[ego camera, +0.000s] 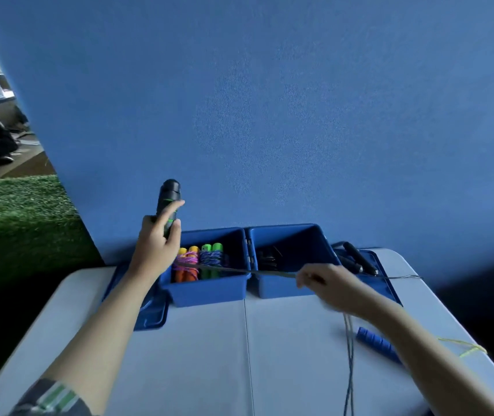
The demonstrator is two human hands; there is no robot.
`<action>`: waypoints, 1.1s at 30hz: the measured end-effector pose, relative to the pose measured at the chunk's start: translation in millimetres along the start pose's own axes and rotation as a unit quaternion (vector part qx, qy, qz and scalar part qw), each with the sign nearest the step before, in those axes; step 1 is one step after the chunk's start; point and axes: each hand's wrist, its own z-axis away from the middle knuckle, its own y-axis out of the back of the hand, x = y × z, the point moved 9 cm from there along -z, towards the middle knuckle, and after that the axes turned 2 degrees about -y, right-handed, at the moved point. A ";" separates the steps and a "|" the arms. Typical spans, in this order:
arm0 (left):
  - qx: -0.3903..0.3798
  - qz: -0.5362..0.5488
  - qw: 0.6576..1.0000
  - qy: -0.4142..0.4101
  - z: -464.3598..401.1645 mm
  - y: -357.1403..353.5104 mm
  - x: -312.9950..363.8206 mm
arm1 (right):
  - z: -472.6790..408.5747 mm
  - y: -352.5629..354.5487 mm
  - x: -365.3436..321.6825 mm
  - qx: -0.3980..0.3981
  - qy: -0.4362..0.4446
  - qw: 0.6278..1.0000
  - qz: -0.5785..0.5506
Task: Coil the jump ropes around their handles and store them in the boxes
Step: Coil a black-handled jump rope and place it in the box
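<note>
- Black-and-green handle [168, 202]: held upright in the air above the far left part of the tabletop, over the left end of the left box. The left hand [157, 244] grips its lower half, fingers curled round it, index finger laid along the side.
- Thin rope [239, 270]: runs taut from below the left hand, across the top of both boxes, to the right hand [326, 285]. That hand pinches it, fingers closed on the cord; the hand is motion-blurred. Beyond it the rope continues right over the right lid and also hangs down toward the near edge of the tabletop.
- Left box [209, 291], blue, open, at the far edge left of centre: holds two coiled ropes standing side by side, an orange-handled pair [186, 267] wound in pink cord and a green-handled pair [212, 261] wound in dark mixed cord.
- Right box [281, 288], blue, open, touching the left box: dark contents at the bottom, too dim to identify.
- Right lid [385, 283], lying flat beside the right box at the far right corner: carries a rope with black handles [356, 259].
- Left lid [154, 315], lying flat beside the left box, partly under the left forearm.
- Blue ribbed handle [374, 343]: on the tabletop near the right edge, partly hidden by the right forearm; a yellow-green cord [467, 349] lies beside it.
- Tabletop [209, 355]: pale grey, centre seam.
</note>
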 end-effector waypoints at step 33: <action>-0.210 0.107 0.941 -0.243 98.7 -61.1 121.4 | -48.0 -54.4 34.7 -0.024 -0.107 0.989 -0.102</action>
